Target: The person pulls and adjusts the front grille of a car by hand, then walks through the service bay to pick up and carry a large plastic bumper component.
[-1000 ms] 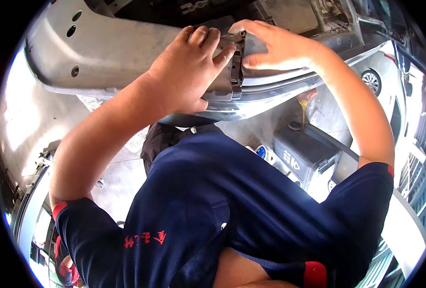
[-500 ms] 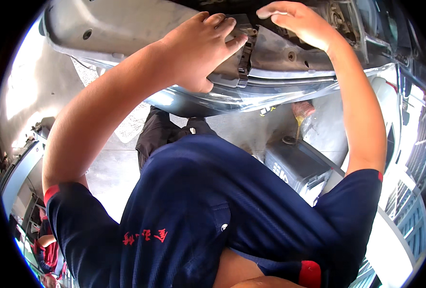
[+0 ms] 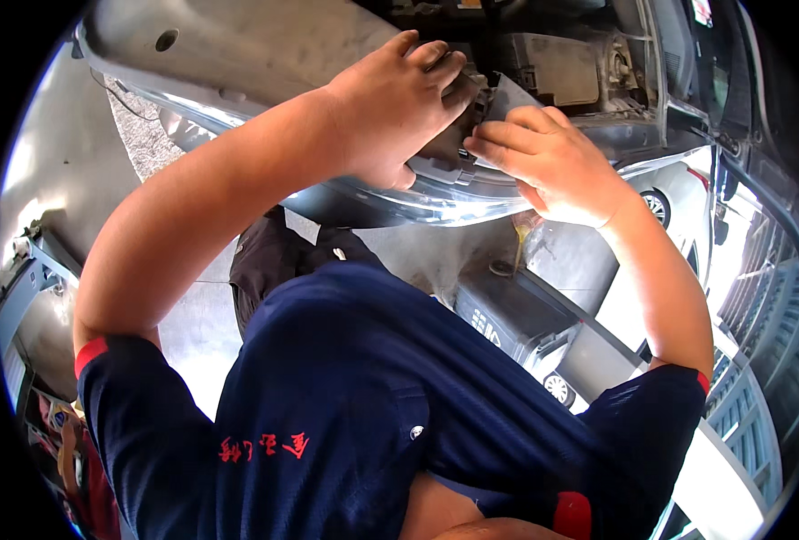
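Observation:
At the front of a car with its engine bay exposed, my left hand [image 3: 408, 112] lies over the inner end of a long grey plastic trim panel [image 3: 237, 49], fingers spread and thumb toward the bumper side. My right hand [image 3: 552, 166] is close beside it, with its fingers pressed together at a second, smaller grey trim panel [image 3: 507, 97]. That piece stands tilted up, and most of it is hidden behind the hand. Between both hands, the dark parts around the latch are partly covered by my fingers.
A dusty engine-bay box [image 3: 557, 67] sits beyond my right hand. Below the glossy bumper [image 3: 354, 207] stands a dark lidded bin [image 3: 516, 310] on the floor. A white car [image 3: 678, 211] is parked at the right, and a person in red [image 3: 98, 477] shows at the lower left.
My right hand has come down and left from above the engine bay onto the smaller trim panel, which now tilts up from lying flat. My left hand has shifted slightly.

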A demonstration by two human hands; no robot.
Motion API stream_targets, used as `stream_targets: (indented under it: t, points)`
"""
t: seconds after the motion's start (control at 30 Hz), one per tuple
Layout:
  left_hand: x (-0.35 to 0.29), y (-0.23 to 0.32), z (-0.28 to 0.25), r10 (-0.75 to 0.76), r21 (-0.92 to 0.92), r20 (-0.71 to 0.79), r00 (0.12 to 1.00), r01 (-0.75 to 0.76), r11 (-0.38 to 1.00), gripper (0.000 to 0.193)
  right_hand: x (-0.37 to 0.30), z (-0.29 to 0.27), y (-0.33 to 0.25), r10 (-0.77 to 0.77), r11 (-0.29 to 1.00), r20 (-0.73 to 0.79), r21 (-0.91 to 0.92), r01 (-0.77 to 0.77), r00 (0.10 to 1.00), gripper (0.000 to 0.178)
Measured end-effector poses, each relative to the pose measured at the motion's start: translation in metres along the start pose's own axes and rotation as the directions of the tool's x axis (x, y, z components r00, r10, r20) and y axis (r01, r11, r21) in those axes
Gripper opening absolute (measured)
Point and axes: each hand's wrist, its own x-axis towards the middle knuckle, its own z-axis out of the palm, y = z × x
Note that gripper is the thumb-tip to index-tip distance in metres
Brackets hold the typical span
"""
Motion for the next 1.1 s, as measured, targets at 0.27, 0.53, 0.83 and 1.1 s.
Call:
stream_targets:
  t: [0.27,0.53,0.83,1.1]
  points:
    - [-0.002,-0.004,0.002,-0.018,-0.061,0.01,1.0,0.019,0.998,0.099,0.014,-0.003,0.002,-0.032,0.999,0.0,0.011,0.032,0.999,0.042]
    - [-0.007,-0.021,-0.006,0.046,-0.147,-0.004,0.999,-0.046,0.988,0.098,0.036,-0.021,0.006,0.016,0.987,0.093,0.155,-0.03,0.996,0.035]
    - [0.001,-0.029,-0.006,0.105,-0.161,0.045,0.993,-0.097,0.982,0.095,0.04,-0.032,0.014,0.091,0.956,0.189,0.259,-0.139,0.978,0.033]
    - [0.006,-0.03,-0.012,0.103,-0.17,0.157,0.982,-0.076,0.983,0.098,0.043,-0.037,0.014,0.078,0.962,0.149,0.248,-0.113,0.986,0.034]
